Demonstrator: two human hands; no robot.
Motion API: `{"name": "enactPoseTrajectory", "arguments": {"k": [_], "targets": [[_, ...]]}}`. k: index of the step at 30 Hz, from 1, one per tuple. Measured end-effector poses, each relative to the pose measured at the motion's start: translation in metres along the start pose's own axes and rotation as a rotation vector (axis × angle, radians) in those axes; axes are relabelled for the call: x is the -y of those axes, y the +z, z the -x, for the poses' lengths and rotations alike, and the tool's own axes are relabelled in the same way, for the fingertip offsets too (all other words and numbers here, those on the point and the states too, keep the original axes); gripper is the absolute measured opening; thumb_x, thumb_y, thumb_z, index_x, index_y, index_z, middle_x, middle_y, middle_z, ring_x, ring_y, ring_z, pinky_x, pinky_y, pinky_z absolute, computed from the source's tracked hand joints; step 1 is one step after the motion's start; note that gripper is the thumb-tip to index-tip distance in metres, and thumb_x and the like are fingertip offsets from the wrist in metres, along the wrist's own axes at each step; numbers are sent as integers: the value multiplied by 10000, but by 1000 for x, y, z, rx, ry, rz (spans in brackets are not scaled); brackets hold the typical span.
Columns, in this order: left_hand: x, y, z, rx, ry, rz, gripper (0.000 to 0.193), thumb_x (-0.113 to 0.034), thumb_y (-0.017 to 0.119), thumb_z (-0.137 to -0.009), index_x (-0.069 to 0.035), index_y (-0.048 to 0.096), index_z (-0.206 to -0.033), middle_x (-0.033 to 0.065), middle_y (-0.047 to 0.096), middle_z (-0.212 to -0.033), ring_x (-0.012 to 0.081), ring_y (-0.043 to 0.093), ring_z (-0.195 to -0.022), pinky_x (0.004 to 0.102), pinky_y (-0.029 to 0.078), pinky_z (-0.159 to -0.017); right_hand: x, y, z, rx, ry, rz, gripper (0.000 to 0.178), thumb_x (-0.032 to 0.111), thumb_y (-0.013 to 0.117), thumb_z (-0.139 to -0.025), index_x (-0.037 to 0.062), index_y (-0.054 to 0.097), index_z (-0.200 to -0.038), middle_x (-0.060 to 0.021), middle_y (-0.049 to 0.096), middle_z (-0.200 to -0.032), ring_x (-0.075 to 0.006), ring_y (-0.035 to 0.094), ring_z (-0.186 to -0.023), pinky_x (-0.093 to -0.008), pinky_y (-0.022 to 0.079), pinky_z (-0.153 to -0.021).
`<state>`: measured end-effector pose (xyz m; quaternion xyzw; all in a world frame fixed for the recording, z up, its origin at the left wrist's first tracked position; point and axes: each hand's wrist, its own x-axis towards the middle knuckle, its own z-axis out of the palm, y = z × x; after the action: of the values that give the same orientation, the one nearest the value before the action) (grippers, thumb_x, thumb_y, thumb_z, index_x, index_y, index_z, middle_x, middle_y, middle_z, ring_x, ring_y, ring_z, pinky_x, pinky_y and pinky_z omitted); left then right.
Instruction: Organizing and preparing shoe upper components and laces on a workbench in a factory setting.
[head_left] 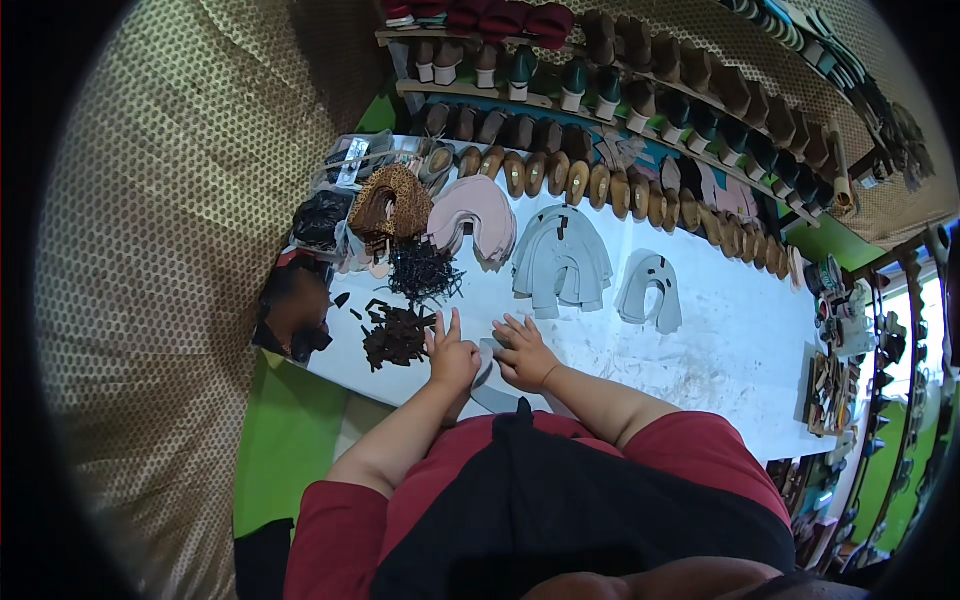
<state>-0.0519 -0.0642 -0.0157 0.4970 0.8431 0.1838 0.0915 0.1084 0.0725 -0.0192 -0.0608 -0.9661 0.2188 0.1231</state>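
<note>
A grey curved shoe-upper piece (492, 390) is at the table's near edge, in front of my body. Its upper end rises between my two hands. On its left side, my left hand (453, 355) has two fingers stretched out and the others curled at the piece. From the other side my right hand (525, 358) grips the edge, its upper fingers spread apart. My fingers hide part of the piece. Left of my left hand is a pile of dark brown strips (396, 336). Beyond it lies a tangle of black strips (424, 271).
Stacks of grey uppers (562, 265), smaller grey uppers (650, 292), pink uppers (472, 215) and leopard-print uppers (388, 205) lie on the white table (740, 350). Brown shoe lasts (577, 183) line its far edge below shelves of heeled shoes. A toolbox (826, 392) stands at right.
</note>
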Motion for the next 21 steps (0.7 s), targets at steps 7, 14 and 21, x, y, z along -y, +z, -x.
{"name": "enactPoseTrajectory", "arguments": {"k": [7,14,21], "targets": [[-7,-2,-2,29,-63,-5,100,-199,719,-712,-128,774,-756,185,336,-1564,434,189,-1469,630,111,-1154,1,4,1,-130,56,-96,447,229,678,-792,207,633,-1236,-147,371,-1516,-373,307,-1432,-641,216,-1131],[-6,-7,-6,92,-98,-54,116,-235,706,-743,-143,778,-745,159,329,-1575,414,187,-1476,639,116,-1150,-3,1,3,10,-40,66,568,257,742,-788,334,550,-1317,-138,346,-1538,-368,294,-1440,-636,218,-1130],[-2,-9,-2,85,-144,-17,109,-242,709,-746,-161,781,-752,161,324,-1578,420,177,-1478,648,117,-1144,0,3,1,-52,48,15,364,312,683,-846,83,625,-1123,-155,398,-1489,-367,303,-1426,-624,206,-1138]]}}
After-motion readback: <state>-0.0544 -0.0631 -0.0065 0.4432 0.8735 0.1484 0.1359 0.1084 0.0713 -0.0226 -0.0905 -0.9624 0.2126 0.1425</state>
